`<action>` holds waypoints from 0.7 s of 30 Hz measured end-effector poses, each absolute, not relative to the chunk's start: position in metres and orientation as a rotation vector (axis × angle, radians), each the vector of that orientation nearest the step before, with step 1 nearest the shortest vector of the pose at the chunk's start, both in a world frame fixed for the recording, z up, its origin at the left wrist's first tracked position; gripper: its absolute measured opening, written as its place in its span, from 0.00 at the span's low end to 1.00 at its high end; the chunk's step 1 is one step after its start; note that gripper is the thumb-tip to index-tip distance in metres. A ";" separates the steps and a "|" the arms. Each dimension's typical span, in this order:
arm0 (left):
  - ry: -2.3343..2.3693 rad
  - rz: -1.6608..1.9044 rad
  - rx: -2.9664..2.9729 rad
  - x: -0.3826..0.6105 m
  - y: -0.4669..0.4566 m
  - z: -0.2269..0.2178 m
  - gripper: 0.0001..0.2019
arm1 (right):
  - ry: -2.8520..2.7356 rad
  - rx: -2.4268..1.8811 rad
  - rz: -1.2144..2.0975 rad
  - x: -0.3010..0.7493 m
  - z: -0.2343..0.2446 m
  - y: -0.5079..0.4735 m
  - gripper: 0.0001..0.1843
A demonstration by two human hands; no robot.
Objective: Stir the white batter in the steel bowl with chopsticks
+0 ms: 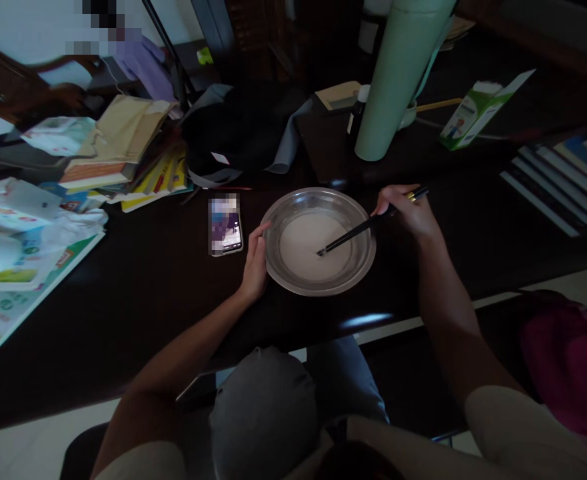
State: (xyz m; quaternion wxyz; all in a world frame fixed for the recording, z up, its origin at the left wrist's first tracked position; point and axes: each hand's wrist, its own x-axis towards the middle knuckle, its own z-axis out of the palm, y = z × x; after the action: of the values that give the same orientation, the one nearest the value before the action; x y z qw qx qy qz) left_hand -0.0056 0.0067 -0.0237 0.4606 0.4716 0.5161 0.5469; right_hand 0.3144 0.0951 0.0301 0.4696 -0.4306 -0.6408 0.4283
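A wide metal bowl [318,288] stands on the dark table in front of me, holding a pale, whitish liquid [306,240]. My left hand [256,263] grips the bowl's left side, fingers along the outer wall near the rim. In my right hand [409,208] is a pair of black chopsticks [356,231] with gold bands near the top. They slant down to the left over the bowl's right rim, and their tips dip into the liquid near its middle. My right fingers are closed around their upper part.
A lit phone [226,225] lies left of the bowl. Behind stand a tall green flask [398,80], a dark bottle [357,113] and a green-white box [470,115]. A black bag [238,133], stacked books [118,147] and more books [558,180] flank the table. A person sits far left.
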 end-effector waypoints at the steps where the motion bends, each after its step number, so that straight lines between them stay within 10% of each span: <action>1: 1.267 1.347 1.156 -0.006 0.007 -0.024 0.27 | -1.621 -1.058 1.074 0.314 0.031 0.094 0.24; 21: 1.297 1.330 1.184 -0.006 0.006 -0.022 0.28 | -1.594 -1.080 1.056 0.315 0.034 0.093 0.24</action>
State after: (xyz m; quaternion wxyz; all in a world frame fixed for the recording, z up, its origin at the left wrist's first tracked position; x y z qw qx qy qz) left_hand -0.0064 0.0063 -0.0221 0.4524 0.4794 0.5251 0.5384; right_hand 0.3153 0.0933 0.0341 0.4552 -0.4380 -0.6464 0.4280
